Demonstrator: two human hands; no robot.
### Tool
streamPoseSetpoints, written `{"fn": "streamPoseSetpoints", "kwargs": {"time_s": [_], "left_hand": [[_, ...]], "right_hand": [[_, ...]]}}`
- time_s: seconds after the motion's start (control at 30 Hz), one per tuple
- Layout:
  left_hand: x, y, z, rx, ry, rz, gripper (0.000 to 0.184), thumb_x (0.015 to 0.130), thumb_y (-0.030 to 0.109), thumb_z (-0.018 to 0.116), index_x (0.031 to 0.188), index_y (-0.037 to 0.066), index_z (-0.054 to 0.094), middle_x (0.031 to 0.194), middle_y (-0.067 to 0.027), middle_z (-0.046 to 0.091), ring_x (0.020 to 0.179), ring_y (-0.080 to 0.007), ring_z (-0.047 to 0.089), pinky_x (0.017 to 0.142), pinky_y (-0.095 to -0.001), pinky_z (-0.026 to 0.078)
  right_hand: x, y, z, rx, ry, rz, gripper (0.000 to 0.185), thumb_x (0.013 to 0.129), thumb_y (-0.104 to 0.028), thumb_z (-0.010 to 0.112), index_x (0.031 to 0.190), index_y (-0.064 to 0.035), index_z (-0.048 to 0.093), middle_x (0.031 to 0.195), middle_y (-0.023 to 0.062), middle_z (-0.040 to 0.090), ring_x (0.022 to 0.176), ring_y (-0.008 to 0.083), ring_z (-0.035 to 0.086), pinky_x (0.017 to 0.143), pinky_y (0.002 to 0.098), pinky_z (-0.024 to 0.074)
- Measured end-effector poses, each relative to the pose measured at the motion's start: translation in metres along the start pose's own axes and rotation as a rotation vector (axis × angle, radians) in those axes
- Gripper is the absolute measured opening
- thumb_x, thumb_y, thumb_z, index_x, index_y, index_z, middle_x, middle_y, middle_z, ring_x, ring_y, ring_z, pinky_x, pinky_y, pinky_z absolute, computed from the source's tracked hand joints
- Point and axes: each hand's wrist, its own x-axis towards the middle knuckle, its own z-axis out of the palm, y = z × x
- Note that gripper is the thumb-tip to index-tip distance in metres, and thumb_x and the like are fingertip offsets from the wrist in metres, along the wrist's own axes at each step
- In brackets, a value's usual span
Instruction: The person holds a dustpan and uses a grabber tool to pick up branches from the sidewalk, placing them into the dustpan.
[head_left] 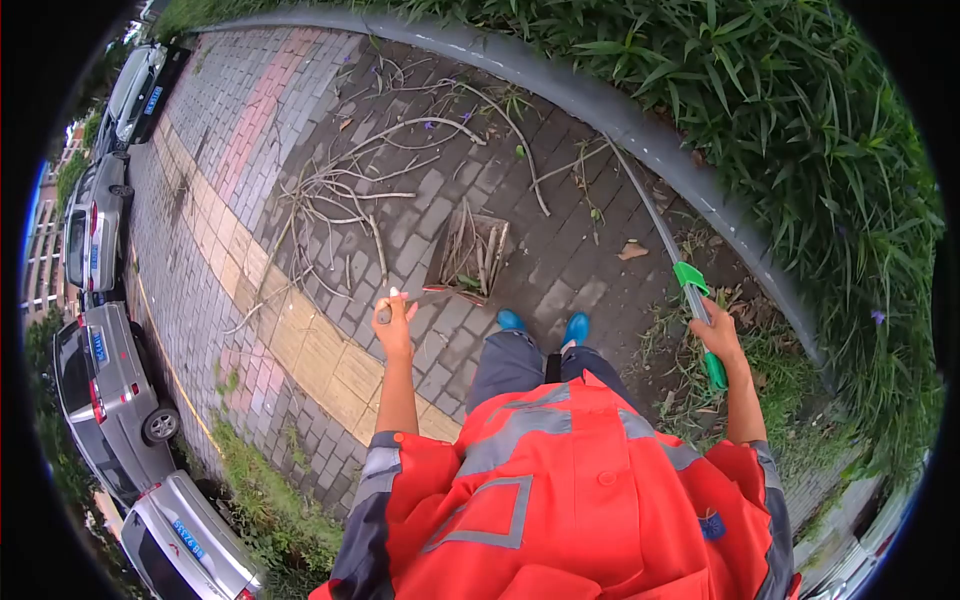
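My left hand (398, 322) is closed around the end of a handle that appears to run to the dustpan (500, 236). This dustpan rests on the paving ahead of my feet, with broken sticks (462, 250) and a few green leaves inside. In my right hand (722, 334) is a litter picker (652, 215), gripped at its green handle. Its long grey shaft slants forward to the kerb, the tip beside a thin twig (572, 165). A heap of bare branches (325, 190) spreads over the bricks ahead and to the left.
A grey kerb (715, 205) curves along the right, with dense leafy plants (800, 130) behind it. Yellow tactile paving (300, 325) crosses on the left. Parked cars (115, 370) line the far left. Dry leaves (633, 250) and grass lie near the kerb.
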Motion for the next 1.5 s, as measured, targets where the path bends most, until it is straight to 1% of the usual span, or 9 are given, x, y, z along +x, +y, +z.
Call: {"fn": "streamPoseSetpoints", "kwargs": {"time_s": [0.23,0.4,0.67,0.9,1.03,1.1,1.23,1.4,1.5], "left_hand": [[-0.003,0.003,-0.001,-0.043,0.091,-0.037,0.025,0.088,0.019,0.052,0.07,0.002,0.046,0.08,-0.0066,0.054,0.073,-0.0107,0.052,0.067,-0.0309,0.053],[0.015,0.002,0.01,0.045,0.046,0.001,0.026,0.088,0.02,0.05,0.071,0.002,0.046,0.078,-0.0063,0.051,0.073,-0.0117,0.051,0.067,-0.032,0.054],[0.047,0.004,0.004,0.015,0.026,-0.028,0.025,0.087,0.02,0.053,0.071,0.001,0.047,0.081,-0.0079,0.055,0.077,-0.0106,0.053,0.069,-0.0314,0.054],[0.039,0.001,0.005,0.044,0.054,-0.052,0.026,0.087,0.02,0.053,0.07,0.001,0.048,0.08,-0.0074,0.057,0.075,-0.0095,0.053,0.068,-0.0283,0.053],[0.039,-0.003,0.004,0.071,0.038,-0.001,0.025,0.087,0.019,0.054,0.069,0.001,0.05,0.079,-0.0069,0.057,0.073,-0.0088,0.053,0.066,-0.0268,0.053],[0.042,-0.01,0.005,0.063,0.026,0.022,0.025,0.086,0.019,0.054,0.069,0.001,0.05,0.079,-0.0067,0.057,0.072,-0.0085,0.053,0.066,-0.0264,0.053],[0.046,0.001,0.011,0.069,0.07,-0.024,0.025,0.086,0.018,0.054,0.069,0.001,0.05,0.078,-0.0059,0.057,0.071,-0.0078,0.052,0.065,-0.0258,0.053],[0.06,0.015,0.021,0.03,0.088,-0.068,0.024,0.087,0.02,0.053,0.072,0.001,0.05,0.081,-0.0069,0.057,0.073,-0.0085,0.052,0.066,-0.0272,0.053],[0.082,0.024,0.022,0.039,0.059,-0.105,0.023,0.087,0.02,0.052,0.073,0.002,0.049,0.082,-0.0069,0.057,0.075,-0.0091,0.052,0.067,-0.0286,0.053]], "right_hand": [[0.02,0.019,0.006,0.15,-0.028,0.08,0.066,0.066,-0.026,0.061,0.122,0.0048,0.043,0.108,0.0202,0.056,0.094,0.0216,0.057,0.082,0.0309,0.0422],[0.032,0.017,0.008,0.141,-0.042,0.124,0.06,0.066,-0.023,0.061,0.119,0.0035,0.048,0.083,0.0103,0.061,0.071,0.014,0.056,0.065,0.0271,0.0448],[0.07,-0.001,0.003,0.168,-0.139,0.17,0.053,0.069,-0.019,0.059,0.116,0.0025,0.049,0.074,0.0034,0.056,0.06,0.0087,0.049,0.052,0.0229,0.0383],[0.089,-0.021,-0.004,0.18,-0.214,0.254,0.053,0.069,-0.018,0.059,0.117,0.0025,0.048,0.074,0.0037,0.057,0.06,0.0087,0.051,0.052,0.0231,0.0402],[0.108,0.018,0.006,0.049,-0.115,0.148,0.059,0.067,-0.02,0.061,0.117,0.0075,0.046,0.08,0.0081,0.058,0.069,0.0125,0.054,0.058,0.0251,0.0432],[0.113,0.007,0.009,-0.119,0.012,-0.093,0.037,0.066,-0.018,0.057,0.098,0.0018,0.056,0.064,0.0046,0.055,0.053,0.0116,0.051,0.048,0.0249,0.0402],[0.101,-0.078,0.002,-0.2,-0.116,0.143,0.039,0.064,-0.019,0.06,0.094,0.0048,0.056,0.07,0.0083,0.058,0.06,0.0123,0.053,0.054,0.0281,0.0425],[0.113,-0.086,-0.007,-0.262,-0.138,0.081,0.037,0.063,-0.021,0.062,0.094,-0.0025,0.055,0.076,0.0176,0.061,0.07,0.0281,0.063,0.062,0.0352,0.0479],[0.118,-0.063,-0.007,-0.425,-0.158,-0.093,0.041,0.066,-0.019,0.058,0.099,0.0041,0.05,0.072,0.0256,0.059,0.069,0.0392,0.06,0.06,0.0443,0.0468]]}}
